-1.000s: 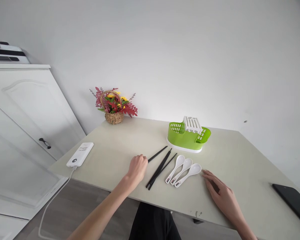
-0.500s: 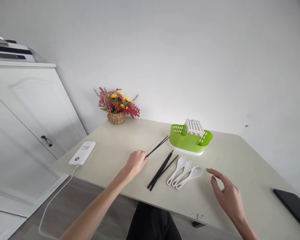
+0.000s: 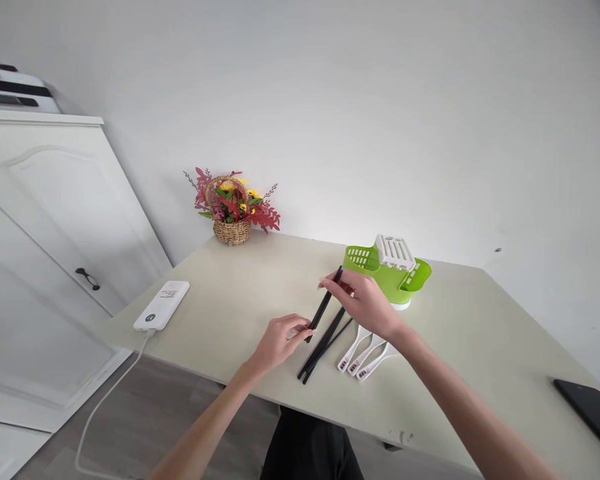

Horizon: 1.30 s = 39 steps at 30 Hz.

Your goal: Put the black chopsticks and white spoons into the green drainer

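A pair of black chopsticks (image 3: 322,308) is held slantwise between my two hands. My left hand (image 3: 283,341) pinches the near ends, while my right hand (image 3: 361,297) grips the far ends. Just below them, more black chopsticks (image 3: 321,352) lie crossed on the table. To the right of these rest three white spoons (image 3: 365,357), their bowls partly hidden behind my right hand and wrist. Behind that hand stands a green utensil holder (image 3: 393,279) with a white slotted top (image 3: 396,252), its lower left side covered by the hand.
A wicker basket of artificial flowers (image 3: 233,231) stands at the back left of the pale table (image 3: 260,277). Near the left edge lies a white power bank (image 3: 163,305) with a cable (image 3: 105,397) hanging down. A black phone (image 3: 587,410) lies at the right edge; a white cabinet (image 3: 55,253) is at left.
My right hand has moved left across the spoons and taken hold of the chopsticks' far ends. The chopsticks in my left hand now lie close together and at a steeper slant.
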### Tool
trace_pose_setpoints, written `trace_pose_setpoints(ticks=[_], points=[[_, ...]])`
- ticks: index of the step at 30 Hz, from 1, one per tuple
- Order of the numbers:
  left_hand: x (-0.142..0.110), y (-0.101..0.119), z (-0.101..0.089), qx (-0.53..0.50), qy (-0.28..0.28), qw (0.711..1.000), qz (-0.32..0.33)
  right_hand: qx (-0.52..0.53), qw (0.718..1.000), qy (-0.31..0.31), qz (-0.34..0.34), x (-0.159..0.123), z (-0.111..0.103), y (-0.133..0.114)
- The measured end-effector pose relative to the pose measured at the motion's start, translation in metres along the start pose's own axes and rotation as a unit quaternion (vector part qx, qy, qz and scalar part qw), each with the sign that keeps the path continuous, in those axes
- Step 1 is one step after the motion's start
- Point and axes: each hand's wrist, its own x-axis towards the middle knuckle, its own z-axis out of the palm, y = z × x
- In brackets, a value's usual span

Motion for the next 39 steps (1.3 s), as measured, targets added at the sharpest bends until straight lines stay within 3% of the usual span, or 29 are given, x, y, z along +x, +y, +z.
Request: trace_pose_setpoints(ticks=[6, 11, 14, 16, 19, 21, 23, 26, 29, 34, 37, 39], points=[[-0.002, -0.016, -0.001, -0.001, -0.02, 1.0, -0.022, -0.013, 0.999, -0.032, 0.004, -0.002, 0.009, 0.006], [0.008, -0.021, -0.002, -0.002, -0.043, 0.999, -0.018, -0.04, 0.998, 0.042, -0.001, -0.004, -0.003, 0.001], [0.025, -0.031, -0.001, 0.028, -0.036, 0.999, 0.009, -0.041, 0.995, 0.089, 0.004, 0.002, -0.026, 0.001], [0.041, -0.04, 0.0, 0.037, -0.011, 0.999, 0.027, -0.017, 0.987, 0.155, 0.03, 0.012, -0.05, 0.005], [0.064, -0.053, -0.001, 0.02, 0.039, 0.999, 0.005, -0.002, 0.958, 0.282, 0.048, 0.033, -0.092, 0.019], [0.074, -0.06, -0.001, 0.005, 0.062, 0.998, -0.018, -0.049, 0.944, 0.325, 0.032, 0.05, -0.117, 0.033], [0.078, -0.064, -0.002, -0.009, 0.066, 0.997, -0.027, -0.106, 0.941, 0.32, 0.032, 0.068, -0.135, 0.05], [0.078, -0.065, -0.002, -0.013, 0.048, 0.998, -0.025, -0.162, 0.953, 0.246, 0.071, 0.092, -0.144, 0.079], [0.076, -0.063, -0.002, 0.009, 0.035, 0.999, -0.017, -0.178, 0.965, 0.165, 0.102, 0.114, -0.138, 0.109], [0.077, -0.06, -0.002, 0.032, 0.023, 0.999, -0.012, -0.178, 0.972, 0.088, 0.127, 0.144, -0.121, 0.147], [0.078, -0.059, -0.001, 0.038, 0.02, 0.999, -0.016, -0.187, 0.969, 0.077, 0.143, 0.153, -0.12, 0.16], [0.078, -0.059, -0.002, 0.04, 0.019, 0.999, -0.017, -0.201, 0.962, 0.112, 0.148, 0.152, -0.123, 0.161]])
